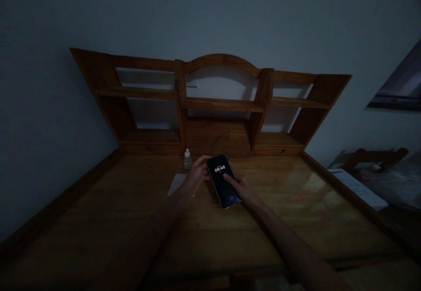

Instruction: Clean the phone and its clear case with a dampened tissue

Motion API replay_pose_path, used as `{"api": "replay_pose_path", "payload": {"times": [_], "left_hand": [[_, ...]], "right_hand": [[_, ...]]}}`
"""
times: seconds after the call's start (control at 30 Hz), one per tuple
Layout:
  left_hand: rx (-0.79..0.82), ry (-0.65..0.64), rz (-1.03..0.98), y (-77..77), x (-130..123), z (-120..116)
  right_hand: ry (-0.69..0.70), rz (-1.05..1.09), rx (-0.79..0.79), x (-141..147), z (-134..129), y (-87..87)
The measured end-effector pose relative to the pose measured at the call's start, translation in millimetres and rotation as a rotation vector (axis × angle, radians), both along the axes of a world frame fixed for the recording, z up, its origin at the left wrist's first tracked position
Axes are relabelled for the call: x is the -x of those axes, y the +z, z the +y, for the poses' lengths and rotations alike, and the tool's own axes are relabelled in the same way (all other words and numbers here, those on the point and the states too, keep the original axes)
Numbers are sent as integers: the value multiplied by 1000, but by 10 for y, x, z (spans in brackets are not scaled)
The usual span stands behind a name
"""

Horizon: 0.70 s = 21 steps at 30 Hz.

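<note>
The phone [221, 186] was held at the middle of the wooden table [131, 225], tilted, with its dark screen lit and showing 09:49; whether its lower end touched the table, I could not tell. Left of the phone lay a white sheet of paper [176, 184] flat on the table, and behind that sheet, nearer the back of the table and just left of the phone, stood a small white-capped bottle [187, 160], upright. The left hand [197, 175] was just beside the phone on that side, its fingers [202, 161] curled closely around the phone's left edge, gripping it. The right hand [240, 188] was at the phone's other side, its fingers [228, 178] closed in and lying across the lower right of the screen, so the phone was held between both hands. Behind the phone rose a wooden shelf unit [220, 104] with an arched top, and a wall socket [191, 80] showed through it, up and to the left. Well right of the phone, off the table, lay a white paper [358, 189], with a dark wooden chair back [371, 156] beyond it.
</note>
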State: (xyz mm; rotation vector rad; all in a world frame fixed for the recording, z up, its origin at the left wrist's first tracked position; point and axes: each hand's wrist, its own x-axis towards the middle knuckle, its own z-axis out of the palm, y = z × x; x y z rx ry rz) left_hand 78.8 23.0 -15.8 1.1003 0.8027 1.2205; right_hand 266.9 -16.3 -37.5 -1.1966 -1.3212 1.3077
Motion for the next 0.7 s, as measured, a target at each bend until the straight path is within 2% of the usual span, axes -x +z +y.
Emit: {"api": "replay_pose_path", "payload": {"times": [0.3,0.43,0.6,0.7], "left_hand": [[53,-115,-114,8,126,89],[98,-84,-175,63,126,110],[-107,5,102,147,89,32],[-259,64,140,162,66,13]], "right_hand": [[-31,15,73,17,-8,10],[-30,61,105,15,5,-10],[-38,79,150,29,10,-7],[31,190,150,80,-1,48]]}}
